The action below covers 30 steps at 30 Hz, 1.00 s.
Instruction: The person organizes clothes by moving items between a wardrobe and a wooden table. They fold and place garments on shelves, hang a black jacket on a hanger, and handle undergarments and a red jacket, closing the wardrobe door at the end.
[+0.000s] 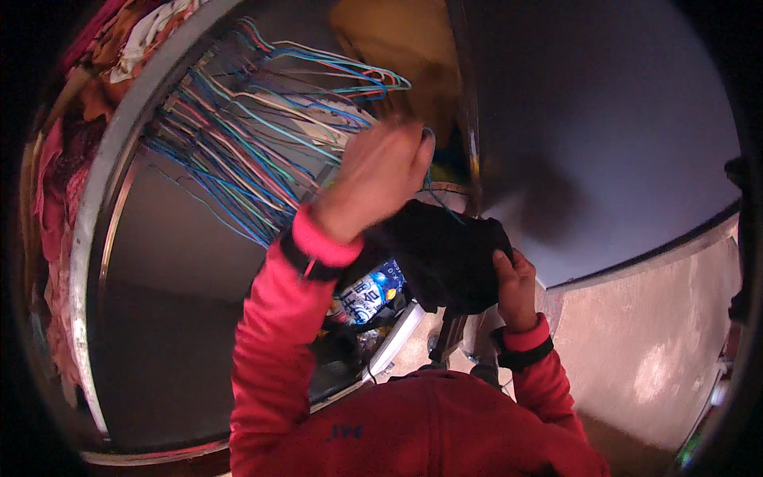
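Note:
My left hand (pixel 378 173), slightly blurred, is closed around a light blue wire hanger (pixel 440 203). The hanger's lower wire runs down onto a black cloth item (pixel 453 256), probably a garment; how far it goes into the cloth cannot be seen. At the cloth's right edge, my right hand (pixel 517 286) pinches the fabric between thumb and fingers. Behind and left of my left hand, many coloured wire hangers (pixel 238 161) hang in a dense row inside a wardrobe.
A large grey door panel (pixel 608 149) stands at the right. Below my left wrist lies a blue printed package (pixel 372 295) bearing writing. Red and brown clothes (pixel 65 149) line the far left, beyond a curved-looking metal-coloured frame edge (pixel 83 256). Pale floor (pixel 644 340) shows lower right.

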Available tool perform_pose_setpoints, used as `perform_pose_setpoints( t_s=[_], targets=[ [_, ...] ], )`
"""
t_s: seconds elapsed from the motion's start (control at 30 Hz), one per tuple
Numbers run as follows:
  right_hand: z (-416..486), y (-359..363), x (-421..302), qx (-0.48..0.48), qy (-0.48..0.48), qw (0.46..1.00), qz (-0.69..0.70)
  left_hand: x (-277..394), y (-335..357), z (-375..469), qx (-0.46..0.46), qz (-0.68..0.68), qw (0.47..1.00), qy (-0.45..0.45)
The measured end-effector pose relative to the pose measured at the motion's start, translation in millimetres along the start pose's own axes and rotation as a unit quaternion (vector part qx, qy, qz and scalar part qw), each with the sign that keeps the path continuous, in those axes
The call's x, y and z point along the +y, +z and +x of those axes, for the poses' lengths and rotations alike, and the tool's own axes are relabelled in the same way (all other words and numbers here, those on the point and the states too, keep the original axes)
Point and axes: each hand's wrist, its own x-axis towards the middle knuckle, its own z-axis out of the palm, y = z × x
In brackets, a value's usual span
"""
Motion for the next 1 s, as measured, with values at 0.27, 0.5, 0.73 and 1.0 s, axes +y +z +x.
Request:
perform_pose_setpoints(
  t_s=[0.27,0.5,0.73,1.0],
  targets=[
    [5,8,-7,0.081,-0.102,0.991,-0.021,-79,41,64,-0.033,0.373,0.927,0.018],
    [57,20,-53,0.084,-0.181,0.960,-0.199,-95,9,18,-0.303,0.416,0.855,-0.064],
    [136,95,-111,0.073,-0.378,0.915,-0.117,-91,-32,-16,-0.258,0.434,0.863,0.027],
    [241,190,-160,0.139,-0.438,0.888,0.002,-75,-53,-15,-0.316,0.405,0.857,0.044]
  ],
)
